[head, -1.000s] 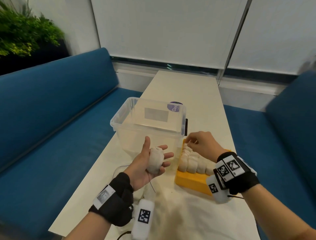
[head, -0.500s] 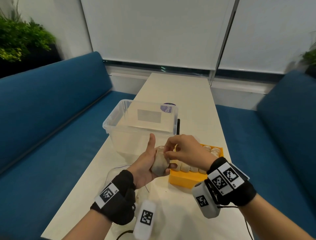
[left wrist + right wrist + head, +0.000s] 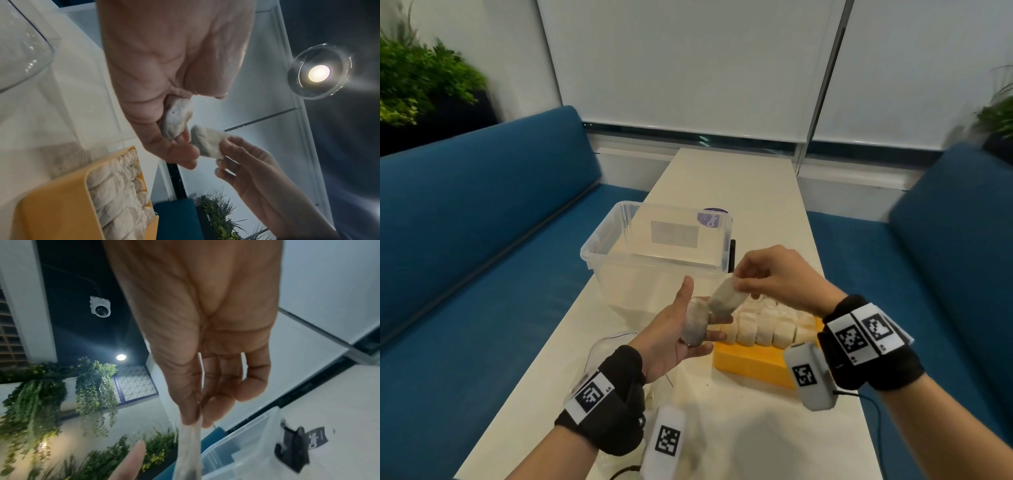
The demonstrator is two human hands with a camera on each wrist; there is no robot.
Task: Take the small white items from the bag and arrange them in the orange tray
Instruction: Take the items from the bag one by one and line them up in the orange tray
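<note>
My left hand (image 3: 698, 310) is palm up over the table, thumb raised, its fingers curled under a small white item (image 3: 693, 327) (image 3: 174, 120). My right hand (image 3: 738, 284) pinches a second white item (image 3: 726, 297) (image 3: 207, 142) by its upper end, just above and right of the left palm; its lower end touches the item in the left hand. Behind the hands, the orange tray (image 3: 750, 365) holds several white items (image 3: 767, 323) packed in rows. A crumpled clear bag (image 3: 602, 346) lies on the table by my left wrist.
A clear plastic bin (image 3: 599, 240) stands on the white table (image 3: 739, 185) just beyond the hands, with a black object (image 3: 732, 255) at its right side. Blue benches (image 3: 482, 222) flank the table. A cable (image 3: 873, 407) trails from the right wrist unit.
My right hand left the tray, came over to the left palm and pinched one white item there. It has now lifted it up and to the right; the left hand stayed.
</note>
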